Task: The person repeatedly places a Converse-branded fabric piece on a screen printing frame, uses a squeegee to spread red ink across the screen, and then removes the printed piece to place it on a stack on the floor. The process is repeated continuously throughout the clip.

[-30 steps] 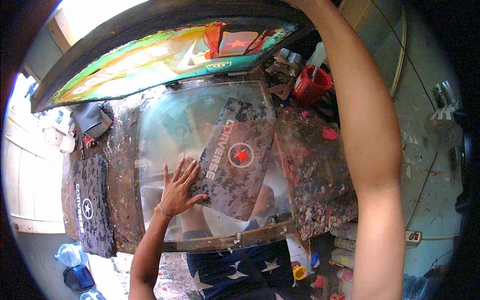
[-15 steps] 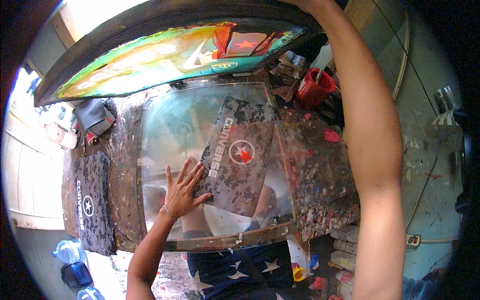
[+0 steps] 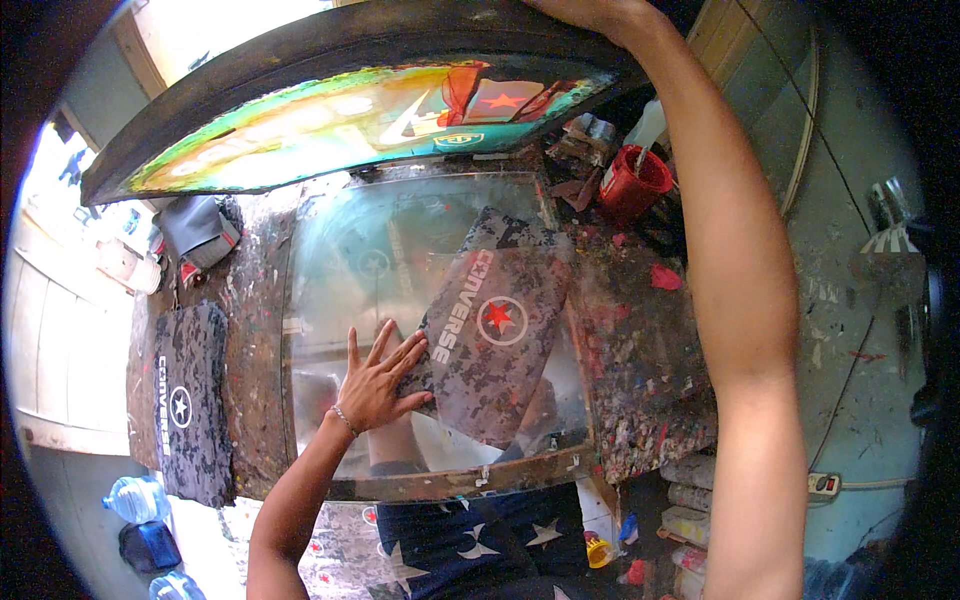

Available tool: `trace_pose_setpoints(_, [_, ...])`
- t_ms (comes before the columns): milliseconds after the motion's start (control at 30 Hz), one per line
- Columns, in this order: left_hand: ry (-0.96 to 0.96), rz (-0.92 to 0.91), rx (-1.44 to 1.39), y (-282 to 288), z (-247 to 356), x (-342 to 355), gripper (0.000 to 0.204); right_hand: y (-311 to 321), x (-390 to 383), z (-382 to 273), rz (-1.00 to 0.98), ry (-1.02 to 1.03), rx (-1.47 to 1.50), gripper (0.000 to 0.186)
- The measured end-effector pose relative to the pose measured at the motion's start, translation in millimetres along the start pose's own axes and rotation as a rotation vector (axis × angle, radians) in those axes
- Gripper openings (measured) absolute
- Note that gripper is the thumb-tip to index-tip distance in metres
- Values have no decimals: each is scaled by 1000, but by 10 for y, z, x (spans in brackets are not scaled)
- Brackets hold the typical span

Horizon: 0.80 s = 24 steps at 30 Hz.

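My left hand (image 3: 376,388) lies flat, fingers spread, on the glossy clear sheet (image 3: 335,220), at the left edge of a grey camouflage fabric piece (image 3: 515,375). The fabric lies slanted and carries white lettering and a ringed star. A red star (image 3: 498,316) sits over the printed one; the fabric looks partly covered by the sheet. At the top, my right hand (image 3: 580,8) is at the upper edge of a black screen printing frame (image 3: 300,55), tilted up with stained, translucent mesh. The picture's edge cuts off its fingers, but it appears to hold the frame.
Left on the paint-stained table (image 3: 262,400) lies another camouflage piece (image 3: 192,405), with a dark folded item (image 3: 198,235) behind it. A red pot (image 3: 636,184) stands at the back right. Water bottles (image 3: 138,498) are low at the left; a power strip (image 3: 824,486) is at the right.
The camouflage fabric under my left hand has slid to the right. Its white star now lines up with the red star, where before they were offset. My right hand stays at the raised frame.
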State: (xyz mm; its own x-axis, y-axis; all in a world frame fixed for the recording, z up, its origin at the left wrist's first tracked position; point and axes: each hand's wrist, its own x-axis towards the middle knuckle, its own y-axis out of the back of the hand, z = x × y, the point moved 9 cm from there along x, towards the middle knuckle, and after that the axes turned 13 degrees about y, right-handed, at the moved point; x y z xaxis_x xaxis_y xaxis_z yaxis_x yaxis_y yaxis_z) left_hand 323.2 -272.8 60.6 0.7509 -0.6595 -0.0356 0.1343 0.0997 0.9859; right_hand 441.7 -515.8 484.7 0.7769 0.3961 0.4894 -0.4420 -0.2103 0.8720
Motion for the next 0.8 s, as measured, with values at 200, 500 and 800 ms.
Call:
trace_pose_setpoints(200, [34, 43, -38, 45, -23, -15, 84, 5, -22, -5, 5, -29, 23, 54])
trace_pose_setpoints(500, [42, 51, -39, 54, -4, -24, 84, 29, -62, 9, -21, -77, 9, 46])
trace_pose_setpoints(800, [44, 23, -55, 29, -11, -25, 89, -21, 45, 39, 7, -1, -32, 45])
